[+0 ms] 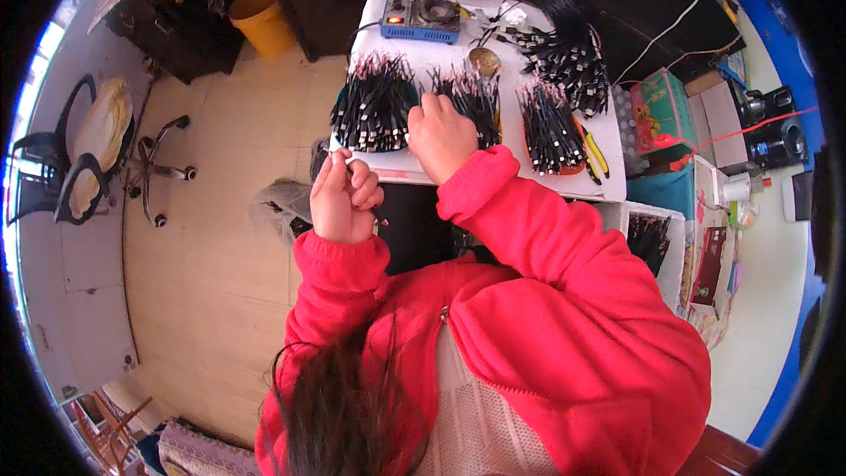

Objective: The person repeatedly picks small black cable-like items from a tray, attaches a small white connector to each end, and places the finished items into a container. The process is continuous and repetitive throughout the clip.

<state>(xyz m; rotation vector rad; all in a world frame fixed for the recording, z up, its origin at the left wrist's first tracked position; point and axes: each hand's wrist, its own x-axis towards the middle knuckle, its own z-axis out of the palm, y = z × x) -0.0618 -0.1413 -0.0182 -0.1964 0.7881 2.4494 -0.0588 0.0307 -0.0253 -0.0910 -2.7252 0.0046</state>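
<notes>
My left hand [346,200] is raised just off the table's front edge, its fingers curled in a pinch. A small pale tip shows at its fingertips and a tiny reddish end near its heel; I cannot make out what it holds. My right hand [442,137] is closed over the front of the table, its fingertips mostly hidden. It is between a large bundle of short black cables [374,106] with pale plug ends and a middle bundle [478,108], partly covering the latter. Another black cable bundle [551,130] lies farther right.
On the white table [520,178] are pliers with yellow handles [597,157], a blue soldering device [421,21] with a lit orange switch, a small round tin [484,60] and a far cable pile [568,66]. A white box [674,238] holding cables stands right; a wheeled chair [97,150] stands left.
</notes>
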